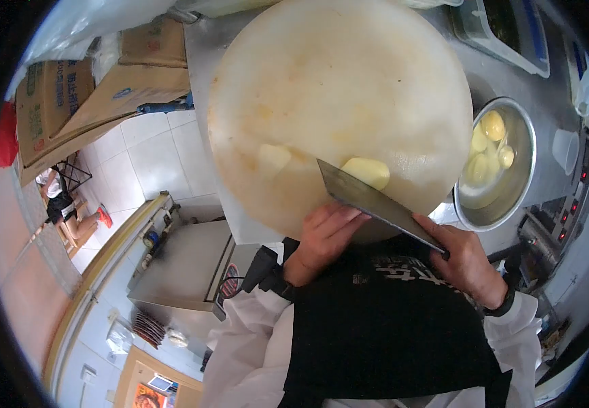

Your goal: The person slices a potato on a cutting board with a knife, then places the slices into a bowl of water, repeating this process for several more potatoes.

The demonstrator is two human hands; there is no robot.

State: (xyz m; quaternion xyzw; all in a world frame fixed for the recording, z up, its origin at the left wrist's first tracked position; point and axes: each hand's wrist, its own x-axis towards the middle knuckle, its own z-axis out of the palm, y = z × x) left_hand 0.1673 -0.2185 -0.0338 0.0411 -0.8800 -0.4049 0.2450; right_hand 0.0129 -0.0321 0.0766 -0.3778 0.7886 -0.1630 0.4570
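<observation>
My right hand [468, 262] is wrapped round the handle end of a wide cleaver [383, 204], whose blade slants up and left over the near part of a large round cutting board [335, 81]. Just beyond the blade lies a peeled yellow potato piece [367, 173]. A pale flat slice [274, 157] rests farther left on the board. My left hand [328, 234] is near the board's front edge, its fingers together against the near side of the blade; whether they hold anything beneath is hidden.
To the right, a metal bowl [531, 160] holds several peeled potatoes in liquid. A plastic container [542, 64] stands at the upper right and a white cup [565, 150] beyond the bowl. Cardboard boxes [124, 92] are at the upper left. A seated person [66, 207] is at far left.
</observation>
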